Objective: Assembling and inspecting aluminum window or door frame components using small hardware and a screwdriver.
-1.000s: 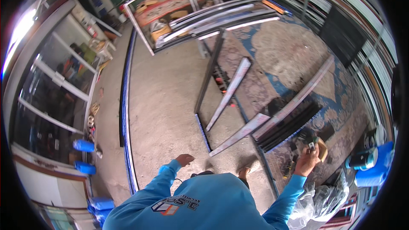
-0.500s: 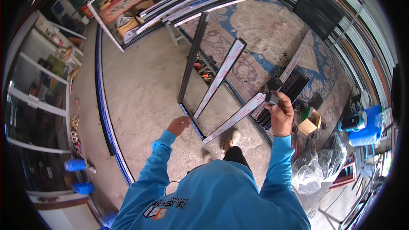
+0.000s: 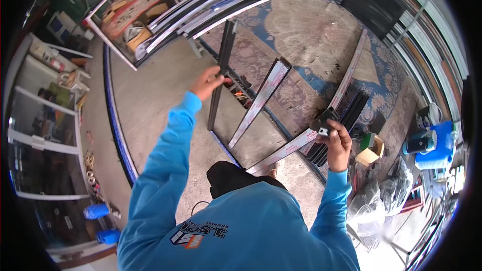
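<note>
A frame of long metal profiles stands on the concrete floor, with three uprights on a blue-filmed bottom bar (image 3: 225, 148). My left hand (image 3: 206, 83) is closed on the dark left profile (image 3: 226, 45), its fingers across the bar. White film with red print covers the middle profile (image 3: 260, 98), which leans beside it untouched. At the right, my right hand (image 3: 336, 145) grips the black upper end of the right profile (image 3: 286, 147). That end has a small light patch facing me. My fingers partly hide it.
Behind the frame lies a patterned carpet (image 3: 301, 78) with dark profiles (image 3: 354, 108) stacked on it. A small open carton (image 3: 370, 154) and clear plastic bags (image 3: 371, 203) are at the right. More profiles (image 3: 211, 7) rest on a stand at the back. A long blue-edged bar (image 3: 114, 115) lies left.
My left hand has moved up and away from near the bottom bar and taken hold of the dark left profile. The right profile's end has turned in my right hand.
</note>
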The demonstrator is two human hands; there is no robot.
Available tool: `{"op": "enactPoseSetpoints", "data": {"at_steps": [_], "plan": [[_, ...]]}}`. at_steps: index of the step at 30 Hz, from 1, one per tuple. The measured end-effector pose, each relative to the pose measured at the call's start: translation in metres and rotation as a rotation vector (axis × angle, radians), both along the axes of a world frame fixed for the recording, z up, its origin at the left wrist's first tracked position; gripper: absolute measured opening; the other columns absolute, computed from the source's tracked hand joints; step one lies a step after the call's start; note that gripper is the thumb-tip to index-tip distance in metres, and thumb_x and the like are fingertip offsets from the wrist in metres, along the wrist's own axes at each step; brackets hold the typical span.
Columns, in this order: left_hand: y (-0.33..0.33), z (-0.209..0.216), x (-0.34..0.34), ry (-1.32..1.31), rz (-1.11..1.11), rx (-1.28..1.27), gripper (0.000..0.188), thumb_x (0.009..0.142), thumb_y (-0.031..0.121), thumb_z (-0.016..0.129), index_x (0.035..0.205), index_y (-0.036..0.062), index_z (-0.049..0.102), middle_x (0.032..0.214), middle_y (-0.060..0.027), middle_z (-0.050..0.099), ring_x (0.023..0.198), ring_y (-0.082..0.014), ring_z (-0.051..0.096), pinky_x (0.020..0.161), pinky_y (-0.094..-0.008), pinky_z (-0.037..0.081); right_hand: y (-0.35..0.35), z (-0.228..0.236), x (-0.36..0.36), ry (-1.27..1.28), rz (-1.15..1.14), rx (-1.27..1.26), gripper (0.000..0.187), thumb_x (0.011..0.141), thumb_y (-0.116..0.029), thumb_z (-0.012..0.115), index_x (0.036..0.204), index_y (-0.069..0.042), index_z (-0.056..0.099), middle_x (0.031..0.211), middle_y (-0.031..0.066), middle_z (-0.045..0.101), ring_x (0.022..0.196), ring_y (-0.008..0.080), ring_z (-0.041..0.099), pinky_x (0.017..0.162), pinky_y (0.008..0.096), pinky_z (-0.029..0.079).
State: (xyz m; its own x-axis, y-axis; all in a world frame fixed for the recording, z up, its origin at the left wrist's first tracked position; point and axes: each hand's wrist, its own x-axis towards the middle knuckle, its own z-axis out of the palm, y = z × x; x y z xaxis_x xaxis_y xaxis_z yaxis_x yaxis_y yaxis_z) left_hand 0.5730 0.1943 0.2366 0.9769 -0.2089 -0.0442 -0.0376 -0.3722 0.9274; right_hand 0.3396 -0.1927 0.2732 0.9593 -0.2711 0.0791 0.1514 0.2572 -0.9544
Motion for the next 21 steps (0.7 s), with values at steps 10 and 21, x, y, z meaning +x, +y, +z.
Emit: {"op": "enactPoseSetpoints", "data": {"at_steps": [10, 21], "plan": [[-0.018, -0.016, 0.242, -0.373, 0.009, 0.293, 0.103, 0.067, 0.042, 0.083, 0.145, -0.0002, 0.03, 0.143, -0.0239, 0.04, 0.133, -0.0363, 0.039, 0.11, -0.0399, 0.032, 0.089, -0.001, -0.146, 0.122, -0.775, 0.052, 0.037, 0.101, -0.033, 0.045, 0.101, 0.0, 0.06, 0.079, 0.0103, 0.061, 0.066, 0.0173, 0.059, 0.057, 0.0299, 0.05], [-0.031, -0.064, 0.325, -0.243, -0.32, -0.067, 0.065, 0.059, 0.038, 0.088, 0.108, 0.0022, 0.065, 0.105, -0.0137, 0.068, 0.095, -0.0277, 0.066, 0.087, -0.0395, 0.05, 0.289, 0.013, -0.195, 0.369, -1.065, 0.134, 0.039, 0.101, -0.032, 0.045, 0.094, 0.003, 0.059, 0.075, 0.0125, 0.062, 0.064, 0.0188, 0.062, 0.06, 0.0313, 0.055]]}}
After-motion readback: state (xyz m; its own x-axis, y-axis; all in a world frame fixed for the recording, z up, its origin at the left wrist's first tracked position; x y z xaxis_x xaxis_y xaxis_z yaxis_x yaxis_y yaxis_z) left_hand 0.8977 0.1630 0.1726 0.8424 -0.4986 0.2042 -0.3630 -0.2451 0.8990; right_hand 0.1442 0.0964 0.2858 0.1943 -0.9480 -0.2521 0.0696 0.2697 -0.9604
